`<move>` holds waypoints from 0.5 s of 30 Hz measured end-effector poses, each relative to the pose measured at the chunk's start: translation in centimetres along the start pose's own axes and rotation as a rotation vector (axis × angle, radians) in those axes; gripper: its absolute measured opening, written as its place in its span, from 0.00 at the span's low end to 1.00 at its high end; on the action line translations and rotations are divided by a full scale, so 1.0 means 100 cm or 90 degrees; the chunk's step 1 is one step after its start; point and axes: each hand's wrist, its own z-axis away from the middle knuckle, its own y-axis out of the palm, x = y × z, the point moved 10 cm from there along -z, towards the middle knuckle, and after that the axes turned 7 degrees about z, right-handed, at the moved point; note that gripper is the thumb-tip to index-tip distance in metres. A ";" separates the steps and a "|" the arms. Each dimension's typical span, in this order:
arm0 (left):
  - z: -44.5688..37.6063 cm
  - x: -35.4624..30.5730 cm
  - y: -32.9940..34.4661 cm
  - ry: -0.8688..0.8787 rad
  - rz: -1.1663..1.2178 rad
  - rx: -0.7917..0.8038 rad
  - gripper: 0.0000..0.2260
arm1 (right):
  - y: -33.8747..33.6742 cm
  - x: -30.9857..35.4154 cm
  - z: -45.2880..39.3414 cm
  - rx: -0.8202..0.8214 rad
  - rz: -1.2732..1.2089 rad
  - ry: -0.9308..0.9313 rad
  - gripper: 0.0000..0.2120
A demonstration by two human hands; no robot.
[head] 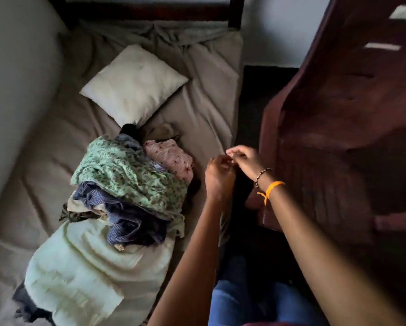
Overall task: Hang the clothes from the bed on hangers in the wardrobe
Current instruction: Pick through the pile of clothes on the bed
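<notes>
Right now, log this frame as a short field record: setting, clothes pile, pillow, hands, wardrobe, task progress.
setting: bed with a grey-brown cover, seen from above
clothes pile: heaped garments on the bed; green floral fabric on top, pink patterned piece, navy striped piece, pale green cloth nearest the camera
pillow: cream pillow beyond the pile
left hand: fingers meeting the right hand, no garment held
right hand: bead bracelet and orange band at the wrist
wardrobe: dark wood, at right, blurred
task progress: pile still on the bed; no hanger visible
</notes>
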 end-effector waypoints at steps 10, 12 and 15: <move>0.131 -0.086 0.191 0.121 -0.048 0.280 0.14 | -0.204 -0.127 0.135 -0.239 -0.095 0.081 0.08; 0.163 -0.094 0.223 0.135 -0.059 0.312 0.13 | -0.234 -0.153 0.169 -0.279 -0.104 0.086 0.09; 0.215 -0.106 0.269 0.167 -0.074 0.350 0.11 | -0.277 -0.188 0.224 -0.339 -0.107 0.106 0.09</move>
